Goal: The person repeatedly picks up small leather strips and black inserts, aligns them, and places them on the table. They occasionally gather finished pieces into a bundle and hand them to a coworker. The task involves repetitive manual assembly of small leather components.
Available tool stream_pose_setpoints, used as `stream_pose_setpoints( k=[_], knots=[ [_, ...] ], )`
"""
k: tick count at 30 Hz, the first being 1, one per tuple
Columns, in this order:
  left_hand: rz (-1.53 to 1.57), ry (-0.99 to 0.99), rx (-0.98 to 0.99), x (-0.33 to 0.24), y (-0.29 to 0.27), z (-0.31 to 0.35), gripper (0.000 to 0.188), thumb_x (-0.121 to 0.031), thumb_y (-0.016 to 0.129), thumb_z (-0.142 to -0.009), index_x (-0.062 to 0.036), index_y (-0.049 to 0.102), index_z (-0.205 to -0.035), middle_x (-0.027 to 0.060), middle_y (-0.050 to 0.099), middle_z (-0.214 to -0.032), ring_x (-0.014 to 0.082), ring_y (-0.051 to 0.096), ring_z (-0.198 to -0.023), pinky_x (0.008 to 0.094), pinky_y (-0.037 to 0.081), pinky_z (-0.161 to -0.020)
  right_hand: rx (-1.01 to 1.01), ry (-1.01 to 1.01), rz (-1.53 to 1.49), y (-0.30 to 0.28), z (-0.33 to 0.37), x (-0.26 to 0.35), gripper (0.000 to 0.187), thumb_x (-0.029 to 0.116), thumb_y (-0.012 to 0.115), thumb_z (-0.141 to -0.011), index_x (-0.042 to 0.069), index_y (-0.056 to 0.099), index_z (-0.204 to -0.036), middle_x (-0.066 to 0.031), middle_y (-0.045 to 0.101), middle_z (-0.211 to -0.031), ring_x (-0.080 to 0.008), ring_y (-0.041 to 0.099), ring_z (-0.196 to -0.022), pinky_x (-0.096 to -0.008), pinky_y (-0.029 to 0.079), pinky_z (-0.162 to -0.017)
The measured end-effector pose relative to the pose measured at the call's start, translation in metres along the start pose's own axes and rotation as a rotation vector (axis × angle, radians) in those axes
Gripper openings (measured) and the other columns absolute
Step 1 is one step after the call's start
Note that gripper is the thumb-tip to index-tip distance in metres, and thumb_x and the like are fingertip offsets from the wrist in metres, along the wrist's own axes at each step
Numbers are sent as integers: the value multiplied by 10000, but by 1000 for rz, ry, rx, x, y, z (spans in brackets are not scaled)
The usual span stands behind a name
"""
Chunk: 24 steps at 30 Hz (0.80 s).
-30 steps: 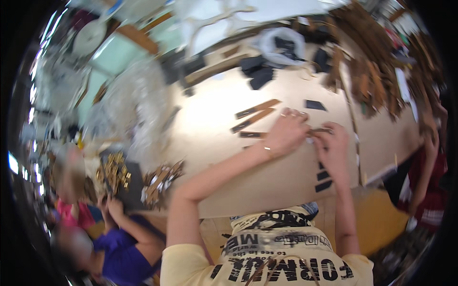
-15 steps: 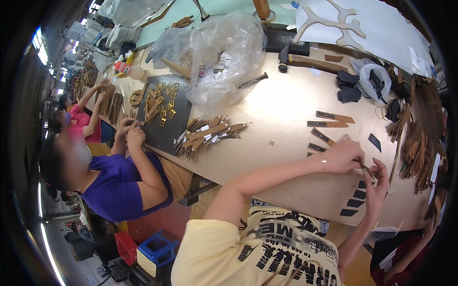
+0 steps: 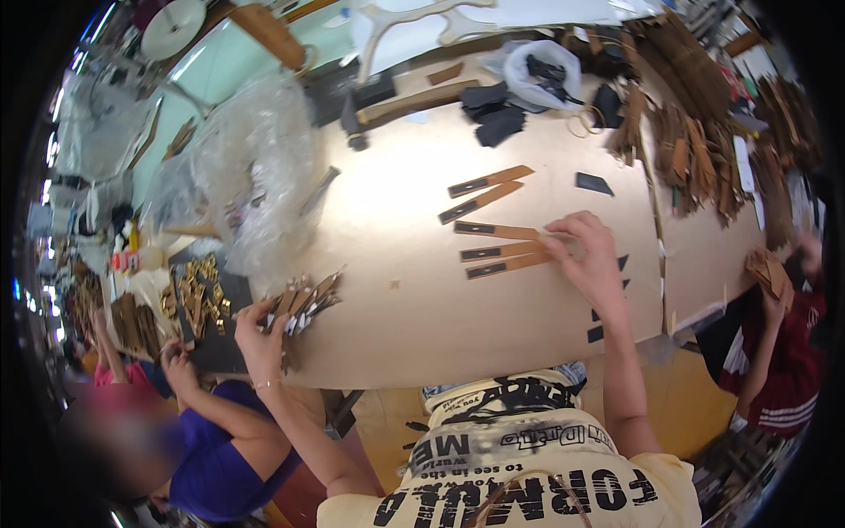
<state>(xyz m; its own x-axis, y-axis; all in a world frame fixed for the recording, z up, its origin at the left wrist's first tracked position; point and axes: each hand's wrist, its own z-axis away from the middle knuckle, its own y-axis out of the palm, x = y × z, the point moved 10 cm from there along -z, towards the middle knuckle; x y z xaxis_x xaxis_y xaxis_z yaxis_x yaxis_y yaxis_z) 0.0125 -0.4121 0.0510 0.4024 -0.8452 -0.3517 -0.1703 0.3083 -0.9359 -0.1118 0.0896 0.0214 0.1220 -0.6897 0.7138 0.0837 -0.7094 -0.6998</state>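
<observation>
My right hand (image 3: pixel 583 257) is over the row of brown leather strips with black end patches, its thumb and forefinger closed at the pointed end of one leather strip (image 3: pixel 498 230). Two strips lie above it and two below it on the table. At the left, my left hand (image 3: pixel 260 345) reaches to the edge of a pile of leather strips (image 3: pixel 308 299) with white pieces among them. Its thumb and forefinger are apart at the pile, and whether they touch a strip is hard to see. Partly under my right forearm lie several black patches (image 3: pixel 598 333).
A single black patch (image 3: pixel 595 184) lies beyond my right hand. Farther off are a hammer (image 3: pixel 414 103), black pieces (image 3: pixel 495 114) and a plastic bag (image 3: pixel 264 176). Gold buckles (image 3: pixel 204 290) lie on a dark board near a co-worker (image 3: pixel 231 449). Another person (image 3: pixel 783 352) holds brown pieces at the right.
My hands have parted. The left has swung far left to the pile of strips; the right has moved onto the strip row. My view has turned rightward.
</observation>
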Motion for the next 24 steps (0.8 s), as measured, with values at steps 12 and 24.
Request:
stream_pose_setpoints(
  k=[12, 24],
  knots=[
    [138, 817, 34, -284, 102, 40, 357, -131, 750, -831, -128, 667, -1178, 73, 610, -1252, 236, 564, -1159, 414, 365, -989, 50, -141, 108, 60, -17, 25, 133, 188, 743, -821, 119, 668, -905, -36, 586, -1045, -224, 532, -1074, -405, 353, -966],
    [965, 365, 1044, -350, 168, 59, 291, -85, 664, -946, 38, 647, -1209, 99, 716, -931, 119, 650, -745, 259, 532, -695, -186, -414, 112, -53, 30, 34, 174, 105, 759, -751, 153, 674, -895, -10, 675, -1095, -185, 629, -1003, -348, 478, -872]
  ],
)
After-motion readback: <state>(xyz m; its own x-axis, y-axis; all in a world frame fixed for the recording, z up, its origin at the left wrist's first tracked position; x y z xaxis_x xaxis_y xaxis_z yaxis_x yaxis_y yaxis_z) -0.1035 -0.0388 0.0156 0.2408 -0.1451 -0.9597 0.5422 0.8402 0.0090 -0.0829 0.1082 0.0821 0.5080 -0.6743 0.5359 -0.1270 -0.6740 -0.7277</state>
